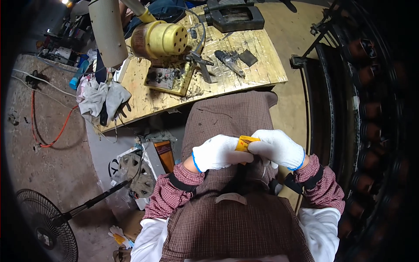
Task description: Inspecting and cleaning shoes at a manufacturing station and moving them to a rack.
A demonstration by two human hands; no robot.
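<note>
A cluttered plywood workbench point(257, 56) stands on a concrete floor point(48, 153) beside a black fan point(43, 227).

White knit gloves with blue cuffs on left hand point(217, 153) and right hand point(278, 147); yellow-orange small packet point(244, 143) between them. Brown fine-checked apron point(227, 126) over lap; red-and-white plaid sleeves point(174, 192) with black straps. Pale yellow plywood bench point(257, 52), stained dark grey. Yellow perforated cylinder point(162, 40) with orange-brown band. Grey-white rags point(102, 98) at bench edge. Orange cable point(52, 126) on grey floor. Black fan point(43, 227). Black tyre point(371, 109).
</note>
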